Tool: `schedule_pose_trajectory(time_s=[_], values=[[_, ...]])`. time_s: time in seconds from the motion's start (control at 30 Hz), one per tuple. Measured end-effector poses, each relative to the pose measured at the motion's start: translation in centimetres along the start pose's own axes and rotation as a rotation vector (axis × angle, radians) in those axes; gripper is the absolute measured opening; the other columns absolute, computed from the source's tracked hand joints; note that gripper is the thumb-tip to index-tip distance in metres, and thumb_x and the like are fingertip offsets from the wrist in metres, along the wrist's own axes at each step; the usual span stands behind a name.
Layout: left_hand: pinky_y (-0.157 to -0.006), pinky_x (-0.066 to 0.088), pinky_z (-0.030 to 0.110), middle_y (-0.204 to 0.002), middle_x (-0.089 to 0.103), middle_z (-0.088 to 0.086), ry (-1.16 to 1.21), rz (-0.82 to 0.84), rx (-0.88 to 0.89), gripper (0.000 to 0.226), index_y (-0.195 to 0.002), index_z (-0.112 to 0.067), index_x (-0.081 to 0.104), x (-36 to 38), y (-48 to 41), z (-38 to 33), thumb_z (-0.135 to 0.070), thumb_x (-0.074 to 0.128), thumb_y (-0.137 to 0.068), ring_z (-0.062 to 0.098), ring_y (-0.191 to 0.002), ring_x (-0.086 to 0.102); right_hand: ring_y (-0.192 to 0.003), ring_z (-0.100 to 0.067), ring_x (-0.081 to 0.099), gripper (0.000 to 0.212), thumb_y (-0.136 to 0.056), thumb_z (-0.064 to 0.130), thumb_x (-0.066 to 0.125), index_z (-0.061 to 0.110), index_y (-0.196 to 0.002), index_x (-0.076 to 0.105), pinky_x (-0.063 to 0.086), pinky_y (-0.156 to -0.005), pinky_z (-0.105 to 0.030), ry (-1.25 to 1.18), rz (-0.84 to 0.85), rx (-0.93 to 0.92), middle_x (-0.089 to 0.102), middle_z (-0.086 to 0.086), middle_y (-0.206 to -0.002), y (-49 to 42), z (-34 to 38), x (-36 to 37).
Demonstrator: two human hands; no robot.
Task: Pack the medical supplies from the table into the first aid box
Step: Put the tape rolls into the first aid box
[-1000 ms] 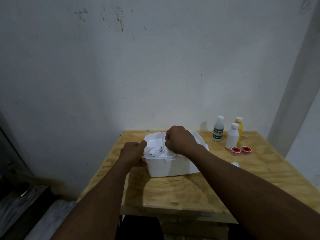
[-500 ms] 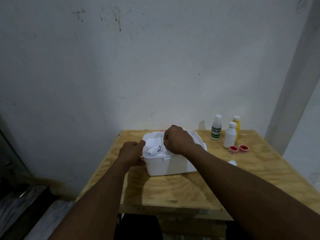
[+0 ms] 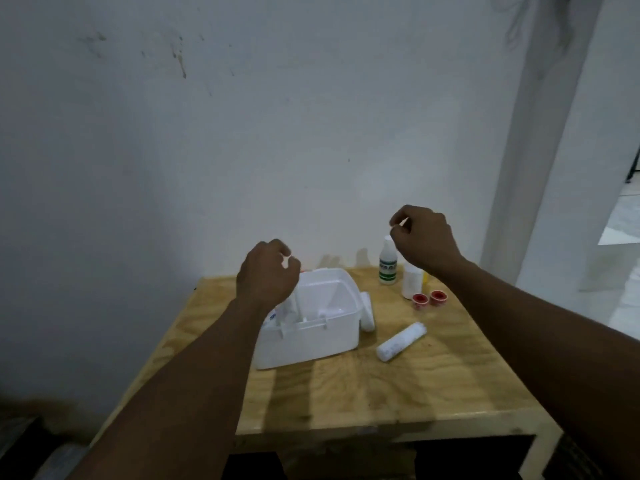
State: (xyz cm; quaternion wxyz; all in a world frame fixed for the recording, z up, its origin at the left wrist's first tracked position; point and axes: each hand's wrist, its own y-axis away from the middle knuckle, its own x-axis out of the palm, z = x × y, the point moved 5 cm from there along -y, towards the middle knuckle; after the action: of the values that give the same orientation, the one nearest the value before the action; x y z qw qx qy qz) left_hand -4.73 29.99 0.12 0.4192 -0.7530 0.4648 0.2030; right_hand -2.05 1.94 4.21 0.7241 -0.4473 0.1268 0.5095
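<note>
The white first aid box (image 3: 311,336) stands open on the wooden table (image 3: 381,393), with a small blue-printed item (image 3: 273,317) in its left part. My left hand (image 3: 266,275) hovers over the box's left rim, fingers curled, nothing visible in it. My right hand (image 3: 422,237) is raised above the bottles, fingers curled and empty as far as I can see. A green-labelled white bottle (image 3: 388,265), a plain white bottle (image 3: 411,284) and a sliver of a yellow bottle (image 3: 425,279) stand behind. Two red-cored tape rolls (image 3: 429,297) and a white bandage roll (image 3: 401,341) lie to the right of the box.
Another white roll (image 3: 367,311) lies against the box's right wall. The table's back edge meets a white wall (image 3: 311,133); a white pillar (image 3: 540,133) rises at the right. The front table edge (image 3: 381,433) runs just below my forearms.
Both hands have lifted off the box. The right hand went up and to the right, above the bottles. The bandage rolls beside the box now show.
</note>
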Motion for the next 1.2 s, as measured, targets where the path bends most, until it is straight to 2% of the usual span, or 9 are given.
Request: schedule_pose_trajectory(time_s=[0.17,0.33,0.43,0.5,0.67,0.93,1.07,1.2], values=[[-0.083,0.051,0.034,-0.106,0.067,0.005,-0.044,0.074,0.307,0.024,-0.107,-0.019,0.071,4.9,0.7,-8.3,-0.031,0.061,-0.089,0.024,-0.103,0.063,-0.085,-0.026,0.066,0.014,-0.082,0.023,0.060,0.021,-0.093,0.069,0.052,-0.076,-0.034,0.089,0.026,0.170,0.071,-0.004,-0.093,1.3,-7.1,-1.1],[-0.081,0.054,0.039,-0.107,0.065,0.008,-0.147,0.271,0.511,0.029,-0.111,-0.015,0.068,11.6,2.7,-13.8,-0.030,0.061,-0.088,0.027,-0.102,0.062,-0.083,-0.022,0.063,0.020,-0.080,0.021,0.064,0.019,-0.100,0.067,0.055,-0.080,-0.038,0.158,0.201,0.244,0.070,-0.008,-0.100,3.4,-13.0,0.9],[-0.079,0.055,0.041,-0.113,0.063,0.010,-0.182,0.404,0.513,0.034,-0.120,-0.011,0.064,15.9,3.8,-14.8,-0.028,0.062,-0.091,0.029,-0.101,0.064,-0.087,-0.019,0.059,0.026,-0.085,0.027,0.068,0.017,-0.109,0.067,0.046,-0.076,-0.031,0.200,0.281,0.196,0.068,-0.007,-0.108,4.0,-14.7,2.0],[-0.078,0.055,0.044,-0.112,0.062,0.010,-0.186,0.449,0.485,0.037,-0.123,-0.009,0.060,18.4,4.4,-14.7,-0.029,0.060,-0.091,0.030,-0.099,0.065,-0.093,-0.021,0.061,0.023,-0.087,0.029,0.066,0.018,-0.108,0.068,0.043,-0.073,-0.030,0.201,0.310,0.174,0.067,-0.007,-0.111,4.0,-15.4,2.7],[-0.079,0.052,0.043,-0.111,0.061,0.016,-0.223,0.491,0.441,0.025,-0.104,-0.011,0.063,21.5,4.7,-14.3,-0.032,0.055,-0.094,0.033,-0.102,0.062,-0.094,-0.020,0.061,0.022,-0.091,0.025,0.060,0.017,-0.109,0.069,0.052,-0.082,-0.033,0.233,0.351,0.165,0.068,-0.004,-0.109,4.0,-16.5,4.1],[-0.081,0.057,0.043,-0.104,0.070,0.014,-0.244,0.547,0.398,0.018,-0.100,-0.013,0.066,22.2,4.6,-14.3,-0.027,0.056,-0.096,0.032,-0.099,0.068,-0.085,-0.015,0.058,0.020,-0.089,0.032,0.068,0.018,-0.103,0.069,0.046,-0.071,-0.026,0.270,0.393,0.129,0.070,-0.001,-0.103,3.7,-17.1,4.2],[-0.077,0.058,0.041,-0.098,0.071,0.011,-0.233,0.511,0.442,0.015,-0.097,-0.013,0.067,20.0,4.5,-15.3,-0.024,0.057,-0.095,0.031,-0.093,0.069,-0.087,-0.019,0.063,0.020,-0.087,0.037,0.069,0.018,-0.093,0.068,0.054,-0.076,-0.034,0.236,0.345,0.132,0.070,-0.002,-0.097,2.9,-16.3,2.1],[-0.074,0.054,0.034,-0.103,0.072,0.007,-0.199,0.357,0.479,0.021,-0.102,-0.018,0.071,14.8,2.5,-16.1,-0.032,0.057,-0.094,0.030,-0.096,0.070,-0.083,-0.023,0.066,0.017,-0.083,0.038,0.072,0.021,-0.083,0.068,0.055,-0.074,-0.036,0.182,0.190,0.061,0.070,-0.003,-0.088,0.2,-12.4,-1.2]])
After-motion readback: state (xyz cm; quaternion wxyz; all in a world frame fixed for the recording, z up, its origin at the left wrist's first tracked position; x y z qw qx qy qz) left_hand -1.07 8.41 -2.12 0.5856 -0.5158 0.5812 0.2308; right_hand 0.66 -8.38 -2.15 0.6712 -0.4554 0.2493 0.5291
